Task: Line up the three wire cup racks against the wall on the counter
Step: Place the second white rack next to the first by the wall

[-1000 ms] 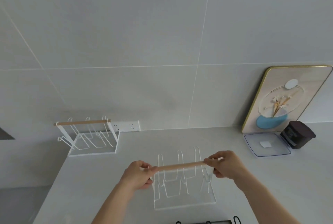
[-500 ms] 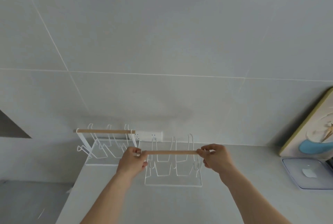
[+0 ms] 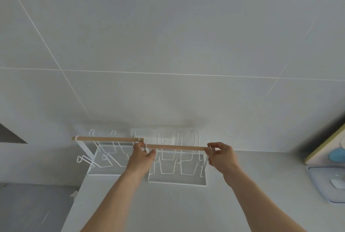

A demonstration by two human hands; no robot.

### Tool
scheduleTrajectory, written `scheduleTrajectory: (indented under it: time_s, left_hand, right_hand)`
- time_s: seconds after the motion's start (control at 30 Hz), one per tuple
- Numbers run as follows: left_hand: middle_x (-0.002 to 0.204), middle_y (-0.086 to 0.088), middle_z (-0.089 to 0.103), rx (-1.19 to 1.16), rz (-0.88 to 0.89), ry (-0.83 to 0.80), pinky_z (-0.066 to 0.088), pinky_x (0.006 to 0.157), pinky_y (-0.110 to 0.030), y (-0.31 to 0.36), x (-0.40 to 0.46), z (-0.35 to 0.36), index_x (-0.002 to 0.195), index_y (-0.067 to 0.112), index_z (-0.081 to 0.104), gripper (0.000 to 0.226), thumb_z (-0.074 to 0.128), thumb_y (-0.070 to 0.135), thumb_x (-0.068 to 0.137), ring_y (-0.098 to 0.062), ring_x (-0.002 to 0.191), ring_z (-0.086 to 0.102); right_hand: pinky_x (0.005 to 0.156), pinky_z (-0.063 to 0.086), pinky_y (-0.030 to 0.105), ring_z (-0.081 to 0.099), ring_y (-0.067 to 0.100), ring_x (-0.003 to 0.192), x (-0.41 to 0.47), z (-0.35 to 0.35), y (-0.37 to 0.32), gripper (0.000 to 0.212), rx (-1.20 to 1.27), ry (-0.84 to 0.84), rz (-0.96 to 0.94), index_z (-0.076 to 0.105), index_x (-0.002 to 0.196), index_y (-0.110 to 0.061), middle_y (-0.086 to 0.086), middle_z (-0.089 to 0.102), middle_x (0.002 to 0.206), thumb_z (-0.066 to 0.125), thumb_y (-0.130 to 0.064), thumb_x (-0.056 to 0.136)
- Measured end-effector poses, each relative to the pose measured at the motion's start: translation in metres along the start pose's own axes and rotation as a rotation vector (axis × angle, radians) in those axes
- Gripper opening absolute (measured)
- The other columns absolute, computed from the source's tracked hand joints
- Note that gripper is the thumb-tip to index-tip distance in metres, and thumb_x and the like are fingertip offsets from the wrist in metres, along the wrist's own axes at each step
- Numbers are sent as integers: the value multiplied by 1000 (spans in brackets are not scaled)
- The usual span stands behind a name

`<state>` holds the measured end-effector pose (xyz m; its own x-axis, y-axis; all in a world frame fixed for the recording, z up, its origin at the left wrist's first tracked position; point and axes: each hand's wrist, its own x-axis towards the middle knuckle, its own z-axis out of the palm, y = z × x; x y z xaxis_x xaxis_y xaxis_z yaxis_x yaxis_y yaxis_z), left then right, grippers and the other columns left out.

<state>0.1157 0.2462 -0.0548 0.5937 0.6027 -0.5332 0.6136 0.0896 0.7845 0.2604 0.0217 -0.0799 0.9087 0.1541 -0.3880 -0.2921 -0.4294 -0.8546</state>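
Two white wire cup racks with wooden top bars stand side by side at the back of the pale counter (image 3: 168,207). The first rack (image 3: 104,157) sits at the counter's left end against the wall. The second rack (image 3: 177,168) is just right of it, its base on the counter close to the wall. My left hand (image 3: 141,157) grips the left end of the second rack's wooden bar (image 3: 175,147). My right hand (image 3: 222,155) pinches the bar's right end. A third rack is not in view.
A white wall socket (image 3: 168,139) shows behind the second rack's wires. A clear tray (image 3: 328,183) lies on the counter at far right, with a framed picture (image 3: 330,147) leaning on the wall above it. The counter's left edge drops to a grey floor (image 3: 33,207).
Both hands have carried the second rack from the counter's front to the back, beside the first rack. My view has shifted left and closer to the wall.
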Motion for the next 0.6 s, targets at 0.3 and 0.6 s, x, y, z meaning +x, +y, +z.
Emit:
scheduleTrajectory:
  time_s: [0.3, 0.6]
  left_hand:
    - [142, -35, 50, -153, -73, 112, 44, 113, -49, -12, -3, 8, 137, -8, 40, 63, 66, 8, 82, -49, 130, 53]
    - [136, -4, 59, -148, -18, 149, 47, 102, -38, -11, -6, 4, 136, 14, 53, 49, 66, 5, 90, -29, 128, 59]
  right_hand:
    - [92, 61, 52, 73, 36, 86, 1, 5, 0, 8, 28, 37, -7, 63, 100, -26, 11, 75, 91, 67, -31, 94]
    - [72, 54, 37, 74, 33, 89, -6, 15, 2, 10, 17, 75, -12, 62, 100, -19, 8, 76, 91, 63, -28, 96]
